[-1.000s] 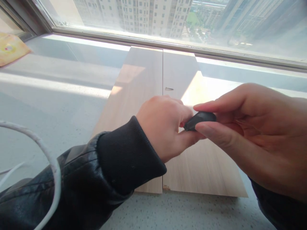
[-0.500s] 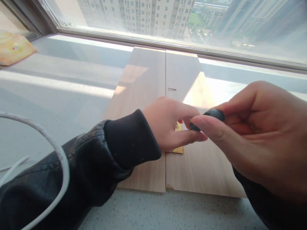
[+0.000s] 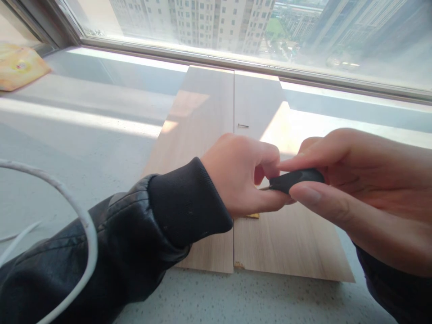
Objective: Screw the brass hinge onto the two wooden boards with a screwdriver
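Observation:
A small screwdriver (image 3: 299, 179) with a black handle lies nearly level, its thin metal shaft running left behind the fingers of my left hand (image 3: 241, 173). My left thumb and forefinger close around the front of the handle. My right hand (image 3: 364, 189) pinches the handle's rear between thumb and fingers. Most of a brass-coloured plate, which looks like a hinge (image 3: 252, 216), is hidden below my left hand; only its lower edge shows. It sits near the seam between the left board (image 3: 199, 117) and the right board (image 3: 290, 243). The screwdriver's tip is out of sight.
A loose screw (image 3: 243, 126) lies on the right board, beyond my left hand. A white cable (image 3: 86, 220) loops over my left sleeve. The speckled sill (image 3: 189, 297) carries the boards, and a window frame (image 3: 162, 56) runs behind. A yellow patterned object (image 3: 23, 67) is at far left.
The screwdriver has turned more level, showing its handle's side and some shaft. My right hand has shifted right and its grip has turned. My left fingers have curled, covering more of the brass plate.

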`<action>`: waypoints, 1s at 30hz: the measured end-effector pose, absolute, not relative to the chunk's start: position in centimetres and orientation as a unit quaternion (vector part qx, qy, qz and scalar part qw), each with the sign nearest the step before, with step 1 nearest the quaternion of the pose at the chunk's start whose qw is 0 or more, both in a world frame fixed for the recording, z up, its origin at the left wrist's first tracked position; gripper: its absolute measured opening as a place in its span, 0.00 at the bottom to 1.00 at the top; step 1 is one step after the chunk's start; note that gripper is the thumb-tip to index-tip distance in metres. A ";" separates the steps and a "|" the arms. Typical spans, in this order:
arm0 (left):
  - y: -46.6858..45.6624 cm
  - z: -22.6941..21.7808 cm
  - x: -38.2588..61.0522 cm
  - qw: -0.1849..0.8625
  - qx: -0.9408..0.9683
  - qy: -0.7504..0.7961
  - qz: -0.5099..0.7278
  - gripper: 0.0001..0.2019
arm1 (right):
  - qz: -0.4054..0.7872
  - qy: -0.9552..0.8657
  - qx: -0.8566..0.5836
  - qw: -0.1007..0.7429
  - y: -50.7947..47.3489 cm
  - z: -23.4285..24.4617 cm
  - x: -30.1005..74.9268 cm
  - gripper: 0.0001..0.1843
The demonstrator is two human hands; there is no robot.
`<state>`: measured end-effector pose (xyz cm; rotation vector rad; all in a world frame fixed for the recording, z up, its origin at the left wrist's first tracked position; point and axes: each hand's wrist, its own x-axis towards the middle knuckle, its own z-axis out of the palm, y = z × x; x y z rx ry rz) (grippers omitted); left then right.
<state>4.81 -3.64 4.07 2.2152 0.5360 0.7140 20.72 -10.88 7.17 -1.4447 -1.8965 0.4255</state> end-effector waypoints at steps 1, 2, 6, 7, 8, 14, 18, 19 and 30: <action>-3.6 4.1 4.8 0.372 0.863 0.207 0.273 0.10 | 0.171 -0.747 -0.546 0.339 -10.9 7.1 20.9 0.05; -3.6 4.1 4.7 0.374 0.862 0.205 0.273 0.10 | 0.177 -0.756 -0.537 0.330 -10.8 7.1 21.0 0.06; -3.4 4.1 4.6 0.385 0.864 0.181 0.270 0.10 | 0.187 -0.751 -0.545 0.322 -11.0 7.1 20.9 0.07; -3.3 4.1 4.6 0.387 0.865 0.171 0.271 0.10 | 0.180 -0.749 -0.551 0.321 -11.0 7.1 20.7 0.08; -3.2 4.1 4.6 0.387 0.865 0.162 0.273 0.10 | 0.170 -0.745 -0.558 0.323 -11.1 7.1 20.6 0.08; -2.8 3.8 4.7 0.411 0.862 0.108 0.276 0.09 | 0.117 -0.710 -0.606 0.339 -11.8 6.8 19.4 0.12; -2.6 3.6 4.7 0.433 0.854 0.069 0.279 0.07 | 0.049 -0.679 -0.646 0.345 -12.3 6.3 18.6 0.12; -2.5 3.5 4.7 0.434 0.854 0.067 0.278 0.07 | 0.036 -0.678 -0.646 0.348 -12.3 6.2 18.6 0.12; -2.2 2.8 4.9 0.469 0.830 0.052 0.298 0.07 | 0.149 -0.769 -0.542 0.304 -11.8 6.9 21.5 0.10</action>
